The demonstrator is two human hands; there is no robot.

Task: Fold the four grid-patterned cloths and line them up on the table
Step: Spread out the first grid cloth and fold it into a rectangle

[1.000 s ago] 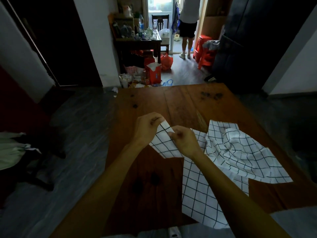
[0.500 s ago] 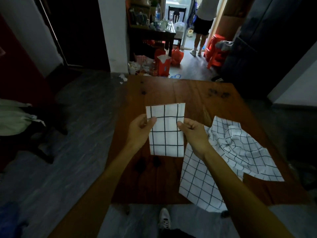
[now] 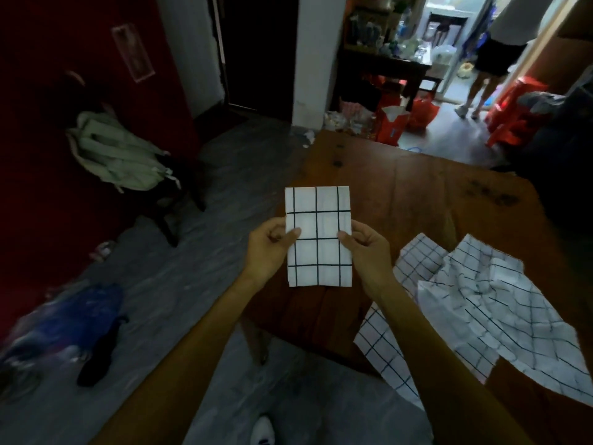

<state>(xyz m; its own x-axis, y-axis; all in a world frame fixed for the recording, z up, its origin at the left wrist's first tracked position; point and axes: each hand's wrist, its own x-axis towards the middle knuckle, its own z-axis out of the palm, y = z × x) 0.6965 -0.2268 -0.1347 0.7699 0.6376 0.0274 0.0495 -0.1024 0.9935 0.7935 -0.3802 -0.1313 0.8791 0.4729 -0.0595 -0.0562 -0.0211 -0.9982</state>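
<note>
Head view: left hand (image 3: 269,248) and right hand (image 3: 369,252) pinch a folded cloth (image 3: 317,236) between thumbs and fingers, above the table (image 3: 401,200). Unfolded cloths (image 3: 481,303) lie beyond the right fingers (crumpled). A slack pinch could let the folds spring open.

Both forearms reach forward (thumbs on top): left hand (image 3: 268,248) and right hand (image 3: 369,252) pinching.

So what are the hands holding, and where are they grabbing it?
A folded grid cloth. The left hand pinches its left edge and the right hand pinches its right edge, both about halfway down its sides.
</note>
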